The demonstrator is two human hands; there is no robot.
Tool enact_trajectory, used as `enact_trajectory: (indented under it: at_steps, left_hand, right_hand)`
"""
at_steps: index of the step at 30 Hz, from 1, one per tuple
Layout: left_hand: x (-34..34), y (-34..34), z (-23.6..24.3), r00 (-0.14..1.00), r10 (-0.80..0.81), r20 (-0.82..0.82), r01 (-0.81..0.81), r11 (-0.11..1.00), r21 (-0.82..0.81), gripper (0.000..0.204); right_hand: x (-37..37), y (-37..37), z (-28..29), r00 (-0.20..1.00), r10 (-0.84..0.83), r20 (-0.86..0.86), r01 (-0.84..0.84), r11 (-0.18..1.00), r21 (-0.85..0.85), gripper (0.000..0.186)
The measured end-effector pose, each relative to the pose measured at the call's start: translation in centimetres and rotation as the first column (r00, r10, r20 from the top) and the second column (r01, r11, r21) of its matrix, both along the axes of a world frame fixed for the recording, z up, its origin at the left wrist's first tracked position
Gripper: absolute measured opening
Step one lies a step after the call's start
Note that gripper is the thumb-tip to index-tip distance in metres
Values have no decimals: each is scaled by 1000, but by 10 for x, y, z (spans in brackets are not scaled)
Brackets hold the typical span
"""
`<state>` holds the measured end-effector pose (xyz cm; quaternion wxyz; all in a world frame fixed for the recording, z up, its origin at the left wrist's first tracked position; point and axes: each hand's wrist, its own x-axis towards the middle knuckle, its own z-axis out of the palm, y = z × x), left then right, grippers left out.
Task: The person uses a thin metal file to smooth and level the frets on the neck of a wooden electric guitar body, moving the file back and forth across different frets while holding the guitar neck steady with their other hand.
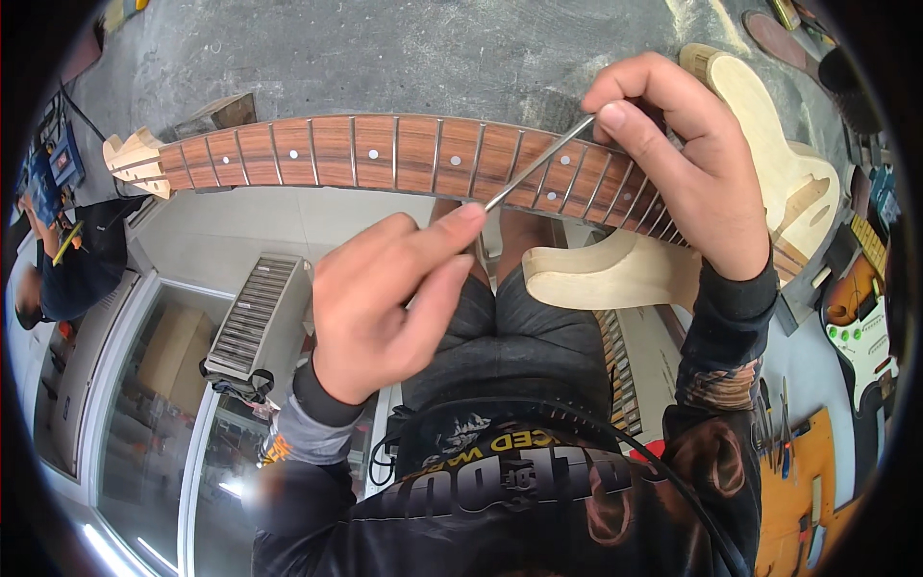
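A slim metal rod (538, 162) lies diagonally across the wooden fretboard (336, 144) of a guitar neck with metal frets and pale dot markers. My left hand (385, 303) has its fingers curled, with the index finger and thumb at the rod's lower end, by the fretboard's near edge. My right hand (687, 163) pinches the rod's upper end over the far edge. The pale unfinished guitar body (769, 135) is at the right, partly hidden by that hand and wrist. The pale headstock (130, 162) points left.
A grey worktop (385, 58) holds a block (216, 113) behind the neck. At far left another person (82, 269) holds tools. Below are a slatted metal case (255, 317) and glass panels. A finished electric guitar (856, 337) and hand tools (784, 433) are at the right.
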<state>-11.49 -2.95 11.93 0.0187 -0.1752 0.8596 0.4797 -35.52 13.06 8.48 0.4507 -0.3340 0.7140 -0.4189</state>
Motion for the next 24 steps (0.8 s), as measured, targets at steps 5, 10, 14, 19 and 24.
enact_trajectory:
  at_steps: [5, 10, 14, 19, 24]
  left_hand:
    - [20, 16, 9, 802, 475, 361, -586, 512, 628, 33]
    - [13, 11, 5, 912, 369, 181, -411, 802, 434, 36]
    - [-6, -3, 4, 998, -17, 59, 21, 997, -71, 37]
    - [-1, -4, 5, 995, 55, 87, -61, 996, 71, 36]
    - [19, 11, 8, 861, 409, 301, -507, 729, 460, 34]
  right_hand:
    - [2, -13, -1, 987, 100, -125, -104, 994, -21, 7]
    - [0, -10, -3, 975, 139, -174, -151, 987, -61, 7]
    - [-3, -1, -1, 991, 53, -125, -58, 998, -31, 7]
    - [-1, -3, 2, 994, 35, -99, -35, 999, 3, 8]
    - [2, -14, -1, 975, 143, -172, -154, 987, -51, 7]
